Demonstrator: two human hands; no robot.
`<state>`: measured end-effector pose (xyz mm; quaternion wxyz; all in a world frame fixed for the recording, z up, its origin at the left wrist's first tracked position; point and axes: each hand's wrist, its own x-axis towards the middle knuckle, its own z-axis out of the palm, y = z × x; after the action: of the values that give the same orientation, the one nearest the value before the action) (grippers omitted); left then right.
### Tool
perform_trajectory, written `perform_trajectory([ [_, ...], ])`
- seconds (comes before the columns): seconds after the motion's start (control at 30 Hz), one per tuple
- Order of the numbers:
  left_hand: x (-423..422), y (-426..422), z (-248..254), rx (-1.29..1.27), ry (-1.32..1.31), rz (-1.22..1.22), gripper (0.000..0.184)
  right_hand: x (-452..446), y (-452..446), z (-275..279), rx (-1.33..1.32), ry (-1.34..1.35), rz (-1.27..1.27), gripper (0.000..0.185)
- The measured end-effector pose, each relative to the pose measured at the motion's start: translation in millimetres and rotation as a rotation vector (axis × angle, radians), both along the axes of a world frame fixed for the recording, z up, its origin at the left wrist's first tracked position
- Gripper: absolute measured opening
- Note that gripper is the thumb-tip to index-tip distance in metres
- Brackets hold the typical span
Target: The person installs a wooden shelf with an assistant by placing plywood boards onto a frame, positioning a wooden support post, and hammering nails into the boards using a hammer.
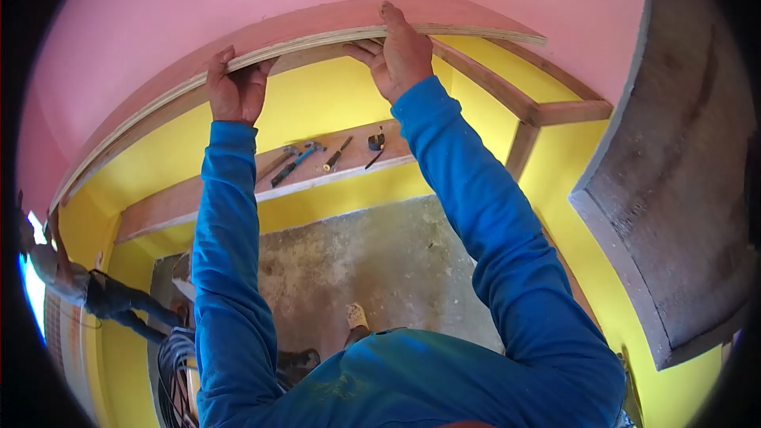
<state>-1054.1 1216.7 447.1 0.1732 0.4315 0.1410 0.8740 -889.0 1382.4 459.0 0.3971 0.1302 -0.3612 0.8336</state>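
A long plywood board [317, 22] spans the upper view against the pink wall, its layered front edge toward me. My left hand [239, 95] grips that edge, thumb in front and fingers underneath. Farther right, my right hand [404, 59] holds the same edge with its thumb on the upper face and its fingers below. Under the board runs a wooden frame [495, 91] fixed along the yellow wall. On a lower wooden shelf [174, 202] between my arms lie a blue-handled hammer [295, 165], a screwdriver-like tool [338, 154] and a small black item [376, 143].
At the far left, another person [79, 281] stands by the board's far end, an arm raised toward it. A dark slab [674, 150] with a grey edge juts in at right. Coiled cable [174, 372] lies lower left above the concrete floor [317, 269].
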Motion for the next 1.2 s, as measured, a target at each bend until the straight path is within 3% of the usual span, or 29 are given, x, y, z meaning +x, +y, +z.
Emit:
perform_trajectory([
  [0.13, -86.7, 60.7, -8.1, -0.038, 0.048, 0.052, 0.024, -101.5, 80.1, 7.6, -0.005, -0.071, -0.087, 0.025],
  [0.23, -117.2, 77.9, 9.0, -0.173, -0.031, -0.002, 0.052, -161.8, 130.5, 22.4, -0.092, -0.117, -0.063, 0.021],
  [0.27, -146.4, 73.1, 4.0, -0.153, -0.057, -0.079, 0.083, -181.6, 148.9, 28.2, -0.107, -0.133, -0.071, 0.019],
  [0.3, -145.8, 57.7, 4.7, -0.106, -0.212, -0.044, 0.095, -199.9, 168.4, 31.8, -0.117, -0.15, -0.078, 0.017],
  [0.33, -165.6, 39.3, -2.9, -0.042, -0.196, 0.011, 0.101, -217.2, 184.4, 31.3, -0.132, -0.176, -0.086, 0.018],
  [0.4, -219.6, 2.9, -8.3, -0.056, -0.235, 0.284, 0.105, -239.5, 207.6, 26.6, -0.159, -0.197, -0.118, 0.02],
  [0.43, -240.2, -9.1, -5.4, -0.038, -0.321, 0.305, 0.107, -251.3, 219.3, 18.3, -0.173, -0.215, -0.126, 0.021],
  [0.47, -253.9, -13.7, 3.3, 0.002, -0.381, 0.339, 0.087, -264.6, 239.3, 7.5, -0.139, -0.191, -0.084, 0.023],
  [0.57, -334.1, -8.1, -1.6, -0.255, -0.122, 0.516, 0.048, -285.1, 273.0, -4.6, -0.17, -0.198, -0.085, 0.022],
  [0.6, -360.7, -2.1, -5.0, -0.282, -0.204, 0.523, 0.019, -291.1, 285.6, -5.3, -0.177, -0.175, -0.095, 0.023],
  [0.73, -369.9, 45.1, 2.3, -0.197, -0.091, 0.556, 0.011, -303.7, 326.9, 0.1, -0.28, -0.145, -0.187, 0.022],
  [0.83, -389.1, 89.6, -1.4, -0.232, -0.187, 0.535, 0.01, -311.5, 350.9, -1.6, -0.525, -0.171, -0.317, 0.027],
  [0.93, -391.1, 133.7, -15.7, -0.231, -0.176, 0.487, 0.008, -332.2, 408.7, -28.1, -0.581, -0.105, -0.403, 0.027],
  [1.03, -379.9, 171.6, -21.8, -0.219, -0.194, 0.439, 0.006, -316.4, 410.1, -33.0, 1.004, -1.668, -1.299, 0.027],
  [1.13, -378.9, 189.7, -28.7, -0.203, -0.227, 0.382, 0.005, -309.3, 402.9, -22.5, 1.165, -1.75, -1.251, 0.024],
  [1.2, -383.9, 186.9, -28.9, -0.209, -0.202, 0.378, 0.005, -335.2, 424.3, -44.6, 0.938, -1.622, -1.258, 0.022],
])
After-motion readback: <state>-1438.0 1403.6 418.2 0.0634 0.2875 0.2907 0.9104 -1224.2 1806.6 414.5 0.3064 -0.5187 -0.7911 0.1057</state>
